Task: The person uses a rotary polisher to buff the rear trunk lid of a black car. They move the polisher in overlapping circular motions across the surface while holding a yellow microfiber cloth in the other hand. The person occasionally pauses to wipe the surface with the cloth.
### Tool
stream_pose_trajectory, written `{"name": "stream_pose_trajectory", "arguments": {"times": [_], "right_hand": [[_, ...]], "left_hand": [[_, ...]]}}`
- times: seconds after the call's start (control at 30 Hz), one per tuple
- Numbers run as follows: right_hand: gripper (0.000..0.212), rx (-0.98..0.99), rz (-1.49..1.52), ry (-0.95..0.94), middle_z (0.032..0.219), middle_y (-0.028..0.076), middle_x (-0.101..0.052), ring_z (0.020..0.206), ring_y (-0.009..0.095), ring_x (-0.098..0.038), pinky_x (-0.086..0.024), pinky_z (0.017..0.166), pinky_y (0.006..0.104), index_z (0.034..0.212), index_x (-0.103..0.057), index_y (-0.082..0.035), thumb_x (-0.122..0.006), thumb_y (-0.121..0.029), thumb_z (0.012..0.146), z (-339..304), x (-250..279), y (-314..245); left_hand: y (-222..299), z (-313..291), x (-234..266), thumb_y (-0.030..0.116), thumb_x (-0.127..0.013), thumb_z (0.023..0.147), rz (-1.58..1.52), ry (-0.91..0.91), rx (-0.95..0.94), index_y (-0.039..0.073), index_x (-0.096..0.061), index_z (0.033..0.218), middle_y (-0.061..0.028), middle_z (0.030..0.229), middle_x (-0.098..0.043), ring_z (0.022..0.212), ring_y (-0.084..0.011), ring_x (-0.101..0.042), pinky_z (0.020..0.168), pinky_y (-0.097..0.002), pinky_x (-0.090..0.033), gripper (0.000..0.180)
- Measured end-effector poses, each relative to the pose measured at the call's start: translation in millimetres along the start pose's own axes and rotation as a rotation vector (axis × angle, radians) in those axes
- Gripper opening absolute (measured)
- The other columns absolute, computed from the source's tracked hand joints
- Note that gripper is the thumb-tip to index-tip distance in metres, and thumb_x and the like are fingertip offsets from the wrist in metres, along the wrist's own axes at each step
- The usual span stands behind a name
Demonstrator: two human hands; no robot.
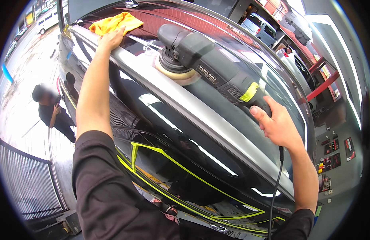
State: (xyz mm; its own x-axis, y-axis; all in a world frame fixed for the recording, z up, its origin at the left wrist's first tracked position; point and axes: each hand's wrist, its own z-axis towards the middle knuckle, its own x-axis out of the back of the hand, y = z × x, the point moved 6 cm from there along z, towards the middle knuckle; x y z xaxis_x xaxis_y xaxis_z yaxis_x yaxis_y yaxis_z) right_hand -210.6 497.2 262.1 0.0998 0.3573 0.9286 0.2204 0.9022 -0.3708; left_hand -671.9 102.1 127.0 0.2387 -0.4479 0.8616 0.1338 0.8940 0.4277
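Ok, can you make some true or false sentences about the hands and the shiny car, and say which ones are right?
1. The right hand holds a black polisher. True.
2. The left hand touches a blue cloth. False: the cloth is orange.
3. Yellow-green tape is stuck on the dark car. True.
4. The polisher has no cord. False: a black cord hangs from its handle end.
5. Another person in dark clothes is at the picture's left. True.
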Motion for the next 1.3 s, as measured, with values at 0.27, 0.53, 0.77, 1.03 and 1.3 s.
{"name": "stream_pose_trajectory", "arguments": {"times": [0.27,0.53,0.77,1.03,1.3], "right_hand": [[0.069,0.070,-0.071,-0.009,0.085,0.026,-0.065,0.080,0.035,-0.065,-0.050,0.076,0.0438,0.114,-0.060,0.008,-0.061,-0.058,0.096,38.0,-9.9,-25.7],[0.074,0.095,-0.124,-0.047,0.105,0.030,-0.068,0.101,0.041,-0.068,-0.051,0.089,0.0469,0.123,-0.059,0.009,-0.057,-0.060,0.096,84.3,-27.2,-51.6],[0.069,0.129,-0.103,-0.016,0.100,0.027,-0.068,0.096,0.038,-0.069,-0.052,0.086,0.0465,0.116,-0.061,0.006,-0.057,-0.060,0.097,95.4,-37.0,-79.7],[0.074,0.162,-0.148,0.016,0.103,0.030,-0.068,0.101,0.039,-0.068,-0.052,0.089,0.0465,0.114,-0.061,0.010,-0.058,-0.062,0.096,109.0,-41.5,-78.7],[0.064,0.138,-0.140,0.046,0.086,0.029,-0.068,0.084,0.041,-0.070,-0.053,0.076,0.0478,0.108,-0.060,0.006,-0.062,-0.057,0.096,75.1,-27.2,-41.6]], "left_hand": [[8.0,-4.2,3.9,0.052,-0.028,0.104,-0.105,0.186,-0.021,0.009,-0.053,0.145,-0.0173,0.152,-0.049,0.147,-0.0334,-0.037,0.120,-0.0546,-0.023,0.064],[2.9,5.7,0.2,0.048,-0.028,0.104,-0.081,0.165,-0.017,0.009,-0.053,0.145,-0.0177,0.152,-0.049,0.145,-0.0333,-0.040,0.120,-0.0520,-0.027,0.062],[-5.4,12.1,-1.5,0.047,-0.028,0.104,-0.062,0.208,-0.047,0.008,-0.057,0.141,-0.0199,0.146,-0.054,0.140,-0.0359,-0.045,0.118,-0.0500,-0.030,0.061],[-6.8,16.3,0.2,0.046,-0.027,0.104,-0.043,0.152,-0.025,0.008,-0.056,0.142,-0.0188,0.147,-0.054,0.140,-0.0345,-0.046,0.118,-0.0491,-0.030,0.061],[-7.1,17.5,1.1,0.046,-0.028,0.104,-0.059,0.167,-0.015,0.008,-0.057,0.141,-0.0190,0.145,-0.055,0.139,-0.0345,-0.047,0.117,-0.0490,-0.032,0.060]]}}
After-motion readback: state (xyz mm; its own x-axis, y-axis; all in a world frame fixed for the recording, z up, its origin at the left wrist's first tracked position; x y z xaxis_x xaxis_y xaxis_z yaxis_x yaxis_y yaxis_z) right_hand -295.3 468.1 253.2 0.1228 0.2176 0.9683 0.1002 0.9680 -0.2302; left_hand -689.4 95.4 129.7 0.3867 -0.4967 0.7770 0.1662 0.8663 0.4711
